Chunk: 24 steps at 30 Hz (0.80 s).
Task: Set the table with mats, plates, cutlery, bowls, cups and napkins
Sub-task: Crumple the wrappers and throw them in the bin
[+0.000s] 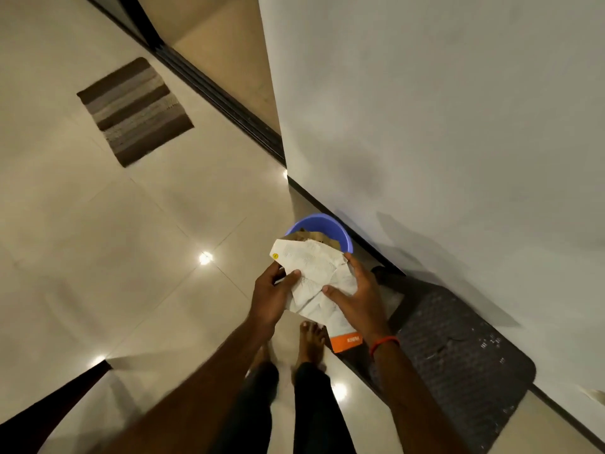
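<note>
I stand looking down at a pale tiled floor [98,257]. My two hands are close together in front of me, both holding a crumpled white paper [314,267] with fine print and a small yellow sticker at one corner. My left hand [271,293] pinches its left edge, thumb on top. My right hand [357,296] grips its right side, thumb pressed on the paper and fingers curled over the far edge. A red thread bracelet [383,342] circles my right wrist.

An orange-banded packet [343,335] hangs below my right hand; I cannot tell whether it is joined to the paper. Just beyond the paper, a blue bucket [314,221] sits on the floor against a white wall [425,126], with brown paper [311,235] inside. A dark mat [458,355] lies along the wall to my right. A striped rug [134,111] lies well apart, far left. My bare feet [311,339] show below.
</note>
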Motion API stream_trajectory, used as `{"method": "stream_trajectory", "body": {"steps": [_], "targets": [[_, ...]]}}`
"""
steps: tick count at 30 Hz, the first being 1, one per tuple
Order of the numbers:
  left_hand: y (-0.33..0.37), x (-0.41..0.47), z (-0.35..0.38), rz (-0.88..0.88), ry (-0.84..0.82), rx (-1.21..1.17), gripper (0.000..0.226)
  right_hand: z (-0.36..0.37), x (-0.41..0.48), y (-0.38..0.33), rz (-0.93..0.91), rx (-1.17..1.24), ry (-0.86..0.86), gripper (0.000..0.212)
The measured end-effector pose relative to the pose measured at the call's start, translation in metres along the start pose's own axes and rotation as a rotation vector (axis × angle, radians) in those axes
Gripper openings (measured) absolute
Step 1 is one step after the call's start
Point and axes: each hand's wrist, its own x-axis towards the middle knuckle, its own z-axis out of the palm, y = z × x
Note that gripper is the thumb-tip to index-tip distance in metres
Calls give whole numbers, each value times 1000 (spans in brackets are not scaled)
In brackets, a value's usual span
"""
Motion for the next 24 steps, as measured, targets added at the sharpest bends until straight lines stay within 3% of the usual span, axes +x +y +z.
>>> {"method": "stream_trajectory", "body": {"steps": [3,9,18,24], "targets": [[-24,40,7,-5,29,-9,23,10,35,22,-18,-35,6,74],[-70,123,17,21,31,32,27,39,108,91,-3,-146,-16,81],[-111,212,21,138,-164,208,59,79,189,148,35,-313,55,91],[-132,207,20,159,-142,327,68,101,196,160,-4,-503,35,74]]}}
